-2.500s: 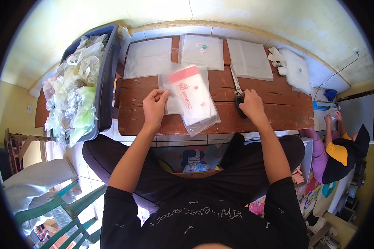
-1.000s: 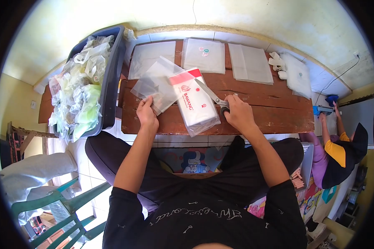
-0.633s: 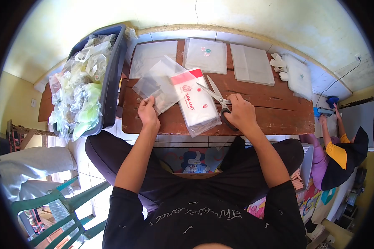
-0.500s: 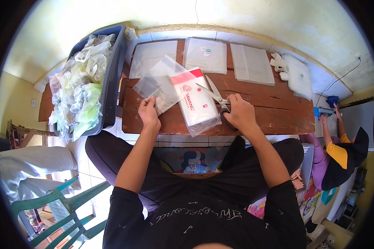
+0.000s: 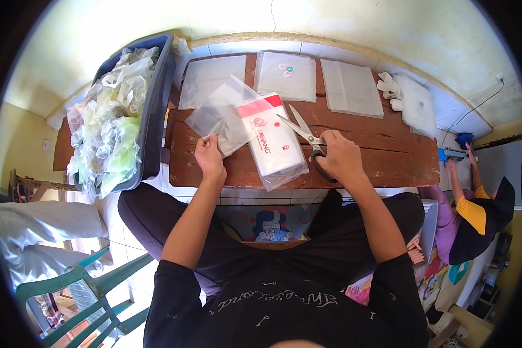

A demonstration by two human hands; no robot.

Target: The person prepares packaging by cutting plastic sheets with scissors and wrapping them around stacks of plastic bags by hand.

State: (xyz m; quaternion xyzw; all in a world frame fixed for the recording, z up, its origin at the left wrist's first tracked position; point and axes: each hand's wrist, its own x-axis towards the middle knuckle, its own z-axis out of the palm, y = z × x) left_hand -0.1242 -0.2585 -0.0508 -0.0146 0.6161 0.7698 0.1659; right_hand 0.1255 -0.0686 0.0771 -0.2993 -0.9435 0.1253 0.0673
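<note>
My left hand (image 5: 210,160) is closed on the near edge of a clear plastic bag (image 5: 219,113), which lies partly over a red-and-white printed plastic pack (image 5: 277,142). In my right hand (image 5: 340,155) are scissors (image 5: 308,136) with black handles. Their blades are spread apart and point up and left, the lower tip over the pack's right side. The pack lies slanted on the brown wooden table (image 5: 383,153), its lower end near the front edge.
Along the back of the table lie clear plastic sheet stacks (image 5: 351,88), small white rolls (image 5: 388,87) and another plastic bundle (image 5: 419,110). A dark tub (image 5: 167,75) heaped with filled plastic bags (image 5: 119,116) stands at left. A green chair (image 5: 104,284) is nearby. Another person (image 5: 475,214) works at right.
My right hand and the scissors have shifted slightly to the right. My left hand still holds the clear bag, almost unmoved.
</note>
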